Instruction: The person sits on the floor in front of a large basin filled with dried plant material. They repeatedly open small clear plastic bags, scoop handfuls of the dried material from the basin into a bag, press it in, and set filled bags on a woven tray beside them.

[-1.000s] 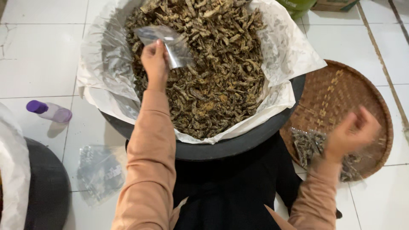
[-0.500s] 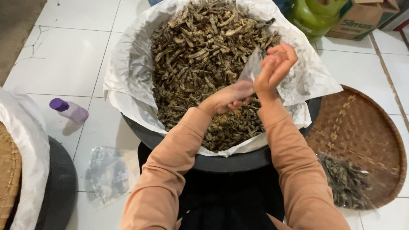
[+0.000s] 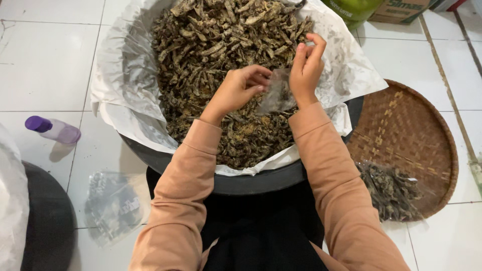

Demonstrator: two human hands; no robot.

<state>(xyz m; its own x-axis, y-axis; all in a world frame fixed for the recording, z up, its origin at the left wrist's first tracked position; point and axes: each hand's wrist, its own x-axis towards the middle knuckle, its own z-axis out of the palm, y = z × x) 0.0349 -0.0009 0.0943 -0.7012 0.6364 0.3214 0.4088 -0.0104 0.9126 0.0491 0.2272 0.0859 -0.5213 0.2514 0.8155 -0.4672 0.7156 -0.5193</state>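
One large black basin (image 3: pixel 251 183) is set on the tiled floor (image 3: pixel 45 65) in front of the seated person. It is lined with crinkled white paper (image 3: pixel 125 85) and heaped with dark, dried, curled strips (image 3: pixel 211 45), too many to be counted.

One small clear bag (image 3: pixel 275 95) is held over the heap, between the two hands. Its left edge is pinched by the curled fingers of the left hand (image 3: pixel 240 90). Its upper right edge is gripped by the right hand (image 3: pixel 307 68), whose fingers are bent together above the bag's mouth. Whether anything is inside the bag cannot be told.

One round woven tray (image 3: pixel 406 130) lies to the right of the basin, touching its rim. On the tray's near side one clear packet (image 3: pixel 391 193), filled with the same dried strips, is laid.

To the left of the basin, one small bottle (image 3: pixel 54 130) with a purple cap is lying on its side on the tiles. Nearer the person, one flat stack of empty clear bags (image 3: pixel 113 203) is spread on the floor; the number in it cannot be made out.

At the far left edge, one second dark tub (image 3: pixel 42 221) with a white lining is partly seen. At the top right, one green container (image 3: pixel 351 10) and one cardboard box (image 3: pixel 401 12) are cut off by the frame.
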